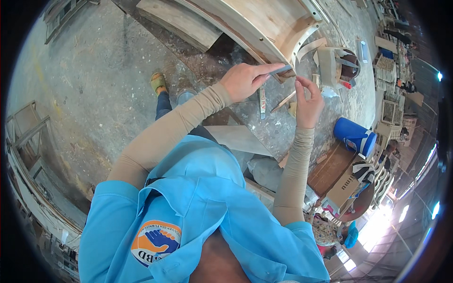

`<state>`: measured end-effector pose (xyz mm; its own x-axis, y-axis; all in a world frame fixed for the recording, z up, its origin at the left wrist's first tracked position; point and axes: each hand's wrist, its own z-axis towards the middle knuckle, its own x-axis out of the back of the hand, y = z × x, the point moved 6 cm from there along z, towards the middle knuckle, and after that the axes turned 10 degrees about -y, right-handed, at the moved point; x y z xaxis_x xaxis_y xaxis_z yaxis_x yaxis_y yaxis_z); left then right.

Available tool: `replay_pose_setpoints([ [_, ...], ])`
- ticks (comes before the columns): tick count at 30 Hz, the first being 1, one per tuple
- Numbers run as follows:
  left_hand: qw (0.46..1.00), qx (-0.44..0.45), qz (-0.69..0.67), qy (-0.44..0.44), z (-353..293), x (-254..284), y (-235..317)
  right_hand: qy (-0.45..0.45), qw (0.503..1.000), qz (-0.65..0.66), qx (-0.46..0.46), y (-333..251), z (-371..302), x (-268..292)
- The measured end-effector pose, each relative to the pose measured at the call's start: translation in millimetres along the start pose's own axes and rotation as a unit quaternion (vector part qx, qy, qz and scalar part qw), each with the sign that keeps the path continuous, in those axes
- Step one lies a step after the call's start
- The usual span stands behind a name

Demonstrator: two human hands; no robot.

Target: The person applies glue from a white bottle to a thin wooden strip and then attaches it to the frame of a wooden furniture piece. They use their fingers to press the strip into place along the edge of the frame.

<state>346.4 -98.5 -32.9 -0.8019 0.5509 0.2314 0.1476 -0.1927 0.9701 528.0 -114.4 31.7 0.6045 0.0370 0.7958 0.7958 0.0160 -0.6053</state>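
A curved wooden furniture frame (257,35) with a row of holes along its edge reaches in from the top. At its near corner, my left hand (241,83) is closed, with the index finger stretched along a thin grey strip (283,69) that lies against the wood. The strip's kind is not clear. On the other side of that corner, my right hand (309,104) has its thumb and index finger drawn close together at the wood's tip. Anything between those fingertips is too small to make out. Beige sleeves cover both forearms.
A tool container (329,66) stands right of the frame. Below the corner lie a flat narrow bar (262,104) and a pointed stick (283,102). A thick wooden beam (181,22) lies beyond my left hand. Rightward are a blue cooler jug (354,136) and a cardboard box (340,188).
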Motion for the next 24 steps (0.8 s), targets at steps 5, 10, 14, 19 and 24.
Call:
replay_pose_setpoints([
  [5,0.999,0.022,0.031,-0.005,7,-1,0,0.005,0.998,-0.031,0.046,-13,0,-5],
  [10,0.997,0.034,0.075,-0.010,8,-1,1,0.058,0.996,-0.067,0.007,-9,-9,5],
  [14,0.998,0.005,0.061,0.017,5,-5,-5,0.067,0.995,-0.068,0.015,-6,-11,7],
  [19,0.998,0.002,0.054,0.023,2,-7,-3,0.060,0.994,-0.094,0.005,-10,-10,6],
  [24,0.997,-0.010,0.067,0.046,-11,-7,-9,0.053,0.993,-0.104,0.012,-9,-6,2],
])
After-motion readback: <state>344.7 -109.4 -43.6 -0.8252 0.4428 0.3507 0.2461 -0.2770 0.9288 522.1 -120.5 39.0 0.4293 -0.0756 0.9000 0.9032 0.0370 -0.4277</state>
